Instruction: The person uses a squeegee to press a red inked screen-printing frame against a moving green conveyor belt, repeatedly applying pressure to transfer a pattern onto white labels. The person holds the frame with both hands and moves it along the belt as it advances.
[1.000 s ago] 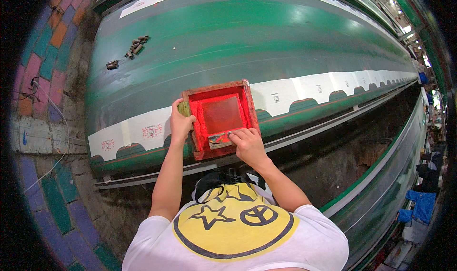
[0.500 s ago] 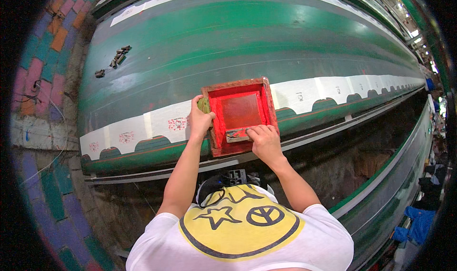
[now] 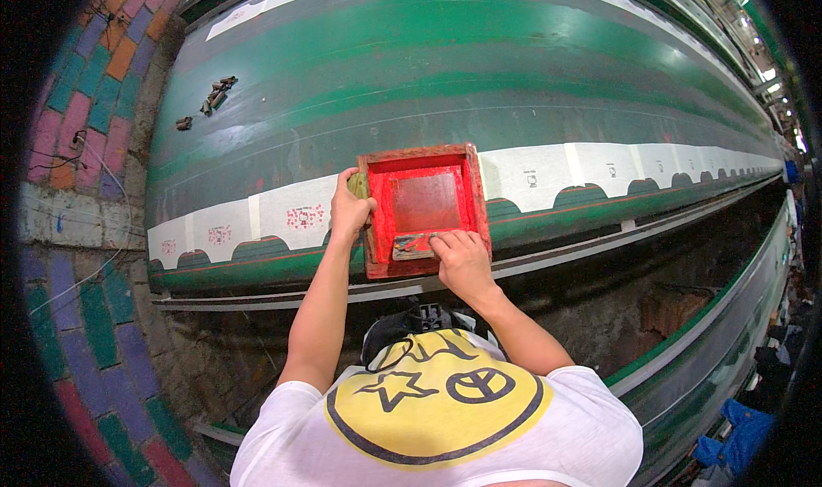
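Observation:
A red wooden printing screen frame (image 3: 424, 157) lies flat on a row of white fabric pieces (image 3: 531, 172) on the long green table (image 3: 479, 68). My left hand (image 3: 349, 206) grips the frame's left edge. A yellow-green object peeks out by its fingers. My right hand (image 3: 462, 260) rests on a small squeegee (image 3: 411, 246) at the near end inside the frame. White pieces to the left (image 3: 295, 217) carry small red prints.
A metal rail (image 3: 599, 239) runs along the table's near edge. Small dark clips (image 3: 214, 97) lie on the table's far left. A coloured brick floor (image 3: 77, 93) lies left; a second green table (image 3: 728, 316) runs at the lower right.
The frame and both hands have shifted rightward along the row of white pieces; a freshly printed piece now shows to the frame's left.

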### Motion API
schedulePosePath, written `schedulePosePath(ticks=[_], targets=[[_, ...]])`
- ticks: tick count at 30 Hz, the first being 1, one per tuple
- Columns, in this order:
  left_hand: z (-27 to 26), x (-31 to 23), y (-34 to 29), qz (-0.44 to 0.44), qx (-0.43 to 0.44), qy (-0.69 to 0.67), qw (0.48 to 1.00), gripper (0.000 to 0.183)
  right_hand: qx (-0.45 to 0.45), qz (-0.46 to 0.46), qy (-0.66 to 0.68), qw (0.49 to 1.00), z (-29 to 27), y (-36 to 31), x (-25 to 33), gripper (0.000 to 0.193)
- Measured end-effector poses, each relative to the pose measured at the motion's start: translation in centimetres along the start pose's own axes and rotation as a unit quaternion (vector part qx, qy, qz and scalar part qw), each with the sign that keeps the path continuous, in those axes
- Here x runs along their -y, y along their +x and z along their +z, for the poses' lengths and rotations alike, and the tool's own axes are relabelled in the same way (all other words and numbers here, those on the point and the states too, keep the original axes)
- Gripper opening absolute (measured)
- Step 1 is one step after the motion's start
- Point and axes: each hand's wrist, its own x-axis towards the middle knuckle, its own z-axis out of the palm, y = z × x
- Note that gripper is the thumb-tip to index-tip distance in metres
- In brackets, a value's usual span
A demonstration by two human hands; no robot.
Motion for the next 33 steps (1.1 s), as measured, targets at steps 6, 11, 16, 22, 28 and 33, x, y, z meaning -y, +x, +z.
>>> schedulePosePath(ticks=[6,11,16,22,28,33], targets=[[0.0,0.4,0.4,-0.016,0.002,0.035,0.999,0.079,-0.011,-0.007,0.003,1.000,0.1,0.3,-0.1,0.025],[0.3,0.2,0.3,-0.014,-0.002,0.093,0.996,0.081,0.003,0.001,-0.003,1.000,0.0,0.2,-0.2,0.033],[0.3,-0.3,0.2,-0.033,0.009,0.121,0.992,0.083,0.005,0.000,0.009,1.000,-0.2,0.5,-0.6,0.033],[0.4,0.1,0.2,-0.007,0.013,0.123,0.992,0.082,-0.027,-0.023,-0.022,0.999,-1.7,4.6,-2.3,0.027],[0.7,1.9,1.0,0.047,0.014,0.053,0.997,0.067,-0.070,-0.033,-0.029,0.997,1.3,11.5,-4.9,0.030],[0.8,0.9,0.7,0.026,-0.006,0.010,1.000,0.045,-0.061,-0.051,-0.028,0.996,3.7,13.8,-5.2,0.026]])
